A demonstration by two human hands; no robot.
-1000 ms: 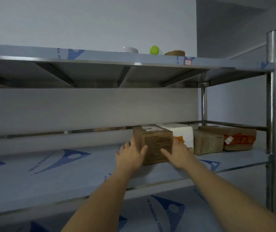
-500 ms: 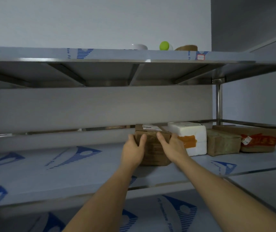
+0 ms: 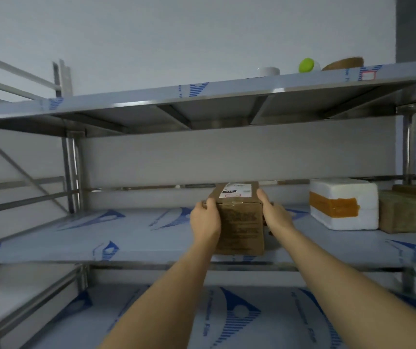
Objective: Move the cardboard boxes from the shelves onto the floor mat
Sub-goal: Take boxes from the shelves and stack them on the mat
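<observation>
Head view: left hand (image 3: 205, 220) and right hand (image 3: 275, 215) clamped on cardboard box (image 3: 239, 222), at middle shelf (image 3: 50, 238) front edge. Not yet on mat; foam box (image 3: 343, 204), brown parcels (image 3: 408, 210) remaining.

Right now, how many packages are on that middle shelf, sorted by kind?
Brown cardboard boxes: 2, the box held by left hand and right hand, and the one at the right edge
White foam boxes: 1
Total: 3
</observation>
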